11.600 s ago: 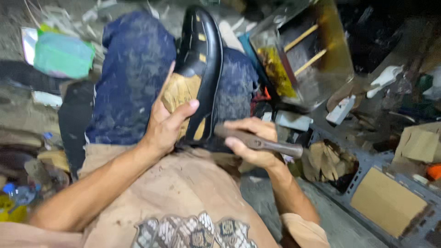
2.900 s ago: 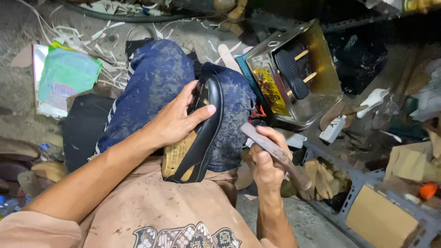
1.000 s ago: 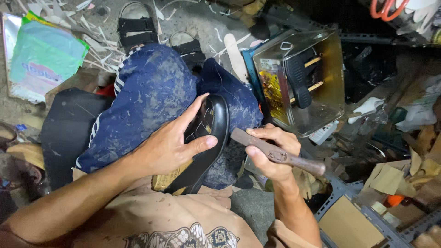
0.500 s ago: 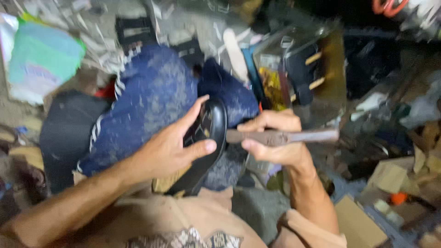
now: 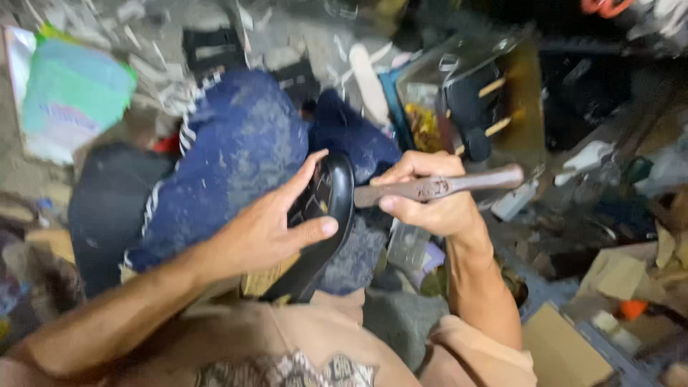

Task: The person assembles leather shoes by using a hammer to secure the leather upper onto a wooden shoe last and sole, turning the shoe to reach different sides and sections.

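Observation:
A black shoe (image 5: 331, 188) with a tan sole rests on my lap against my blue trousers (image 5: 236, 158). My left hand (image 5: 269, 226) grips the shoe from the left, thumb across its edge. My right hand (image 5: 430, 197) is closed around the brown handle of a hammer-like tool (image 5: 459, 184). The tool's front end meets the shoe's right side and is hidden behind it. The picture is motion-blurred.
A metal box (image 5: 466, 107) holding a black shoe part stands at the back right. A green-and-white bag (image 5: 68, 100) lies at the far left. Cardboard pieces (image 5: 566, 351) and scraps crowd the lower right; white strips litter the floor behind.
My right hand has swung the tool from a downward slant to nearly level and brought its front end against the shoe. The shoe and my left hand have barely shifted.

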